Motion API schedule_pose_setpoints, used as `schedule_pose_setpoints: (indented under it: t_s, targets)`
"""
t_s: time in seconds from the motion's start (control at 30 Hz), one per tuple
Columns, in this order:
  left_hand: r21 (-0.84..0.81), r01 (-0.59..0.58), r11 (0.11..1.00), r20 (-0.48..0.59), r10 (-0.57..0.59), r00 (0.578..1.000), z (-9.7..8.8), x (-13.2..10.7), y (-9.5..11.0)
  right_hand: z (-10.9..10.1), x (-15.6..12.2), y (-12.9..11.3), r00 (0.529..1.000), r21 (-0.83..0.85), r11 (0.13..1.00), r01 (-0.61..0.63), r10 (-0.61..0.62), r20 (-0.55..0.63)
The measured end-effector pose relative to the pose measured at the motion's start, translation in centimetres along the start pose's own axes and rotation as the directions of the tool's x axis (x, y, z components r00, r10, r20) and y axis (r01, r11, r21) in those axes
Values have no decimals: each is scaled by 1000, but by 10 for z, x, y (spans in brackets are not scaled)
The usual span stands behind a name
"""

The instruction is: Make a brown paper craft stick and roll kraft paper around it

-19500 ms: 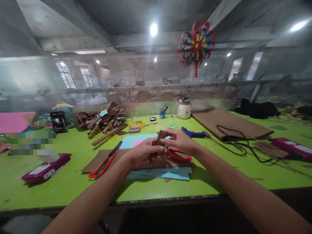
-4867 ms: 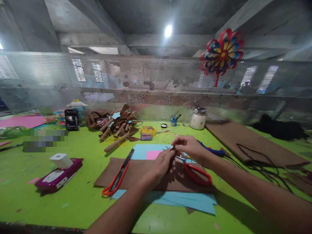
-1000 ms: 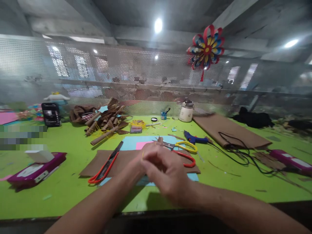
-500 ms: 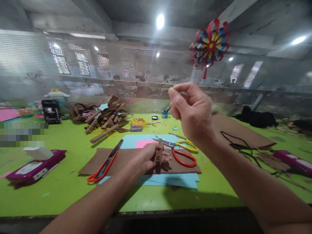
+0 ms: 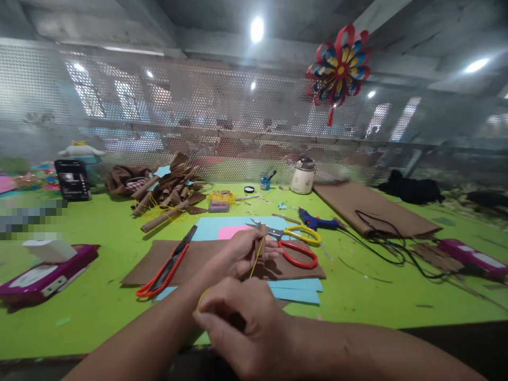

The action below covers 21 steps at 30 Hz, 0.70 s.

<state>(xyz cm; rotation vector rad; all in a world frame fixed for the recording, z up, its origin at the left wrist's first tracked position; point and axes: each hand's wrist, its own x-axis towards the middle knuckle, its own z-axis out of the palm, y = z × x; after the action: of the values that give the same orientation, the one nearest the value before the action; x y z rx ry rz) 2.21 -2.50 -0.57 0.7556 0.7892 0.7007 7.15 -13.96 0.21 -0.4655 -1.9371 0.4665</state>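
Observation:
My left hand [image 5: 242, 251] lies palm up over the folded brown paper [image 5: 151, 259], its thumb holding a small crumpled brown paper piece [image 5: 261, 247]. Yellow string [image 5: 257, 256] runs from that piece down toward me. Low in front, my right hand [image 5: 246, 328] pinches the string's other end between thumb and finger. Scissors with one yellow and one red handle [image 5: 298, 256] lie just right of my left hand. To its left rests a pair of red-handled scissors [image 5: 169, 267]. Blue paper sheets [image 5: 296, 291] and a pink sheet [image 5: 228, 233] show around the brown paper.
Rolled brown paper pieces [image 5: 169, 198] are heaped at the back left, beside tangled yellow string [image 5: 222, 197]. A blue glue gun [image 5: 317, 219] trails a black cord at right. Behind stand a blue jar [image 5: 265, 183] and a white bottle [image 5: 302, 177]. Purple power strips [image 5: 51, 272] flank the workspace.
My right hand has come down from raised at upper right to low in front, drawing the yellow string toward me. The glue gun and white bottle are now uncovered. My left hand stays nearly still.

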Motion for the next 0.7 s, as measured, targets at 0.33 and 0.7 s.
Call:
schedule_pose_setpoints:
  t_s: [0.33,0.7]
  targets:
    - [15,-23,1000,-156,25,987,5,-7,8,-23,-15,16,994,-317,947,45,-13,105]
    - [-41,-111,993,-80,107,991,4,-16,14,-61,-20,5,989,-429,899,88,-26,149]
